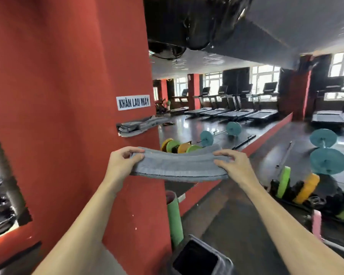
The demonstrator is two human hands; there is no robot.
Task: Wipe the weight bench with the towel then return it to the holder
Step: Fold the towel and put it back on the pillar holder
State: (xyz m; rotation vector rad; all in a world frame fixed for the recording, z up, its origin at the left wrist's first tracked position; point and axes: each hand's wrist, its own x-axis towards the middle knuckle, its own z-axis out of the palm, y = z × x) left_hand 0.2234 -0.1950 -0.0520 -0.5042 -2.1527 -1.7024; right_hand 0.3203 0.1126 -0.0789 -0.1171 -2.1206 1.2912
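Note:
A folded grey towel (179,165) is stretched flat between both hands in front of a red pillar (68,96). My left hand (121,161) pinches its left end and my right hand (231,164) grips its right end. Above and slightly left of the towel, a metal holder (136,127) is fixed to the pillar under a white sign (133,102), and another grey towel lies folded in it. The towel I hold is below the holder, apart from it. No weight bench is in view.
A grey bin (199,259) stands open at my feet beside a green roller (174,217). A large wall mirror (226,108) reflects treadmills. Coloured plates (298,187) and teal barbell weights (326,155) lie on the floor at the right.

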